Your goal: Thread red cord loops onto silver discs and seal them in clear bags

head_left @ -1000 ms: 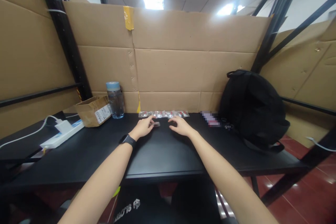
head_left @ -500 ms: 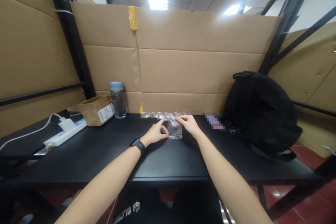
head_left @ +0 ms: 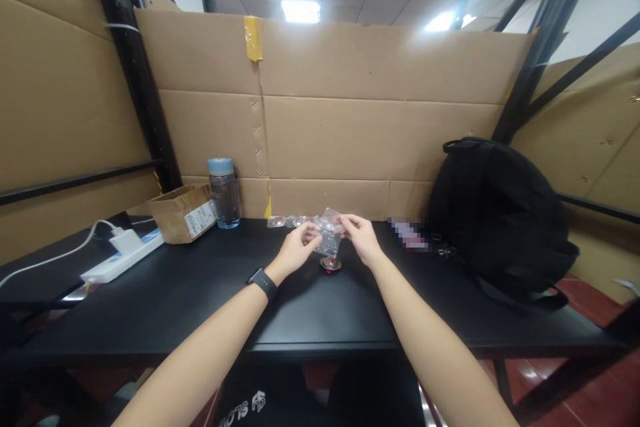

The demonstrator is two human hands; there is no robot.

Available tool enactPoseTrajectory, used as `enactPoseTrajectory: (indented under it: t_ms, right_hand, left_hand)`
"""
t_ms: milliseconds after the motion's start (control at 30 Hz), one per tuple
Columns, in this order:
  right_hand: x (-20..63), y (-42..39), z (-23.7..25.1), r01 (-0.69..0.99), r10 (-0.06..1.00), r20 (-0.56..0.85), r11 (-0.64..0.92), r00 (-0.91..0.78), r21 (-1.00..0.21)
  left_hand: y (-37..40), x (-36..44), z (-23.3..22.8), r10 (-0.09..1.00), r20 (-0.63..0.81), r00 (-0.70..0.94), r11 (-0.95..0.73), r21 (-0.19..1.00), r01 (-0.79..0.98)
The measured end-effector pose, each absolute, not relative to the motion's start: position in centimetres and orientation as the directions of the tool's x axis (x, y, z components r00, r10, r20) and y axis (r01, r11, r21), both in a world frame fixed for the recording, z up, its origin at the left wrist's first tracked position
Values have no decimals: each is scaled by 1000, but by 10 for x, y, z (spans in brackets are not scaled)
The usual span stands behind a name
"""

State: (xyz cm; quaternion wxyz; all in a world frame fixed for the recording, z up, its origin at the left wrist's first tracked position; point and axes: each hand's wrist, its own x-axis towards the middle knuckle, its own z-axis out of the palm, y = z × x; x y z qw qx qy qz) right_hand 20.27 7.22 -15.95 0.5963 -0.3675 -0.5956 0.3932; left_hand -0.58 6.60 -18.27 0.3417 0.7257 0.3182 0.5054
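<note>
My left hand point(head_left: 296, 250) and my right hand point(head_left: 361, 238) both pinch a small clear plastic bag point(head_left: 329, 235), held a little above the black table point(head_left: 200, 293). Directly below the bag a small round part with a red centre point(head_left: 331, 264) lies on the table. Behind the hands, a row of several similar small clear bags point(head_left: 293, 221) lies along the foot of the cardboard wall. A black watch sits on my left wrist.
A blue-capped water bottle point(head_left: 224, 192) and an open cardboard box point(head_left: 183, 211) stand at the back left, with a white power strip point(head_left: 123, 255) beside them. A black backpack point(head_left: 497, 213) fills the right side. Cardboard walls enclose the table.
Both hands picked a clear bag from the row, drew it nearer and lifted it off the table. The small red-centred part that was inside it now lies on the table beneath.
</note>
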Motion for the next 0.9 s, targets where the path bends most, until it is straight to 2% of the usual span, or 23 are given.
enactPoseTrajectory:
  t_ms: [67, 100, 167, 233, 267, 400, 467, 633, 733, 833, 900]
  right_hand:
    - [204, 75, -163, 41, 908, 417, 419, -47, -907]
    - [206, 78, -165, 107, 905, 423, 426, -46, -898]
    - [214, 84, -171, 321, 885, 465, 448, -26, -835]
    - [226, 91, -177, 585, 851, 524, 440, -30, -682]
    - [232, 95, -179, 636, 848, 529, 426, -32, -644]
    - [249, 108, -189, 750, 848, 528, 381, -50, -540]
    - [253, 114, -194, 798, 854, 519, 346, -50, -493]
    - [257, 125, -201, 880, 876, 482, 242, -17, -409]
    - [262, 131, -200, 914, 886, 461, 230, -54, -333]
    - [266, 138, -196, 933, 886, 444, 261, -129, -249]
    - [267, 142, -195, 932, 894, 422, 273, -154, -238]
  left_hand:
    - [72, -7, -186, 829, 490, 269, -526, 847, 75]
    - [76, -10, -187, 840, 484, 246, -521, 846, 113]
    - [88, -23, -188, 858, 492, 152, -514, 806, 294]
    - [102, -45, -186, 859, 511, 20, -446, 730, 518]
    - [109, -60, -185, 861, 508, -15, -413, 715, 565]
    - [135, -117, -186, 845, 505, -174, -247, 659, 710]
    - [146, -136, -190, 852, 487, -193, -179, 617, 766]
    - [166, -151, -198, 865, 472, -170, -76, 457, 886]
    - [168, -150, -197, 856, 485, -181, -14, 371, 929]
    - [167, -148, -195, 865, 486, -121, -31, 294, 955]
    - [166, -147, -196, 886, 460, -52, -74, 252, 965]
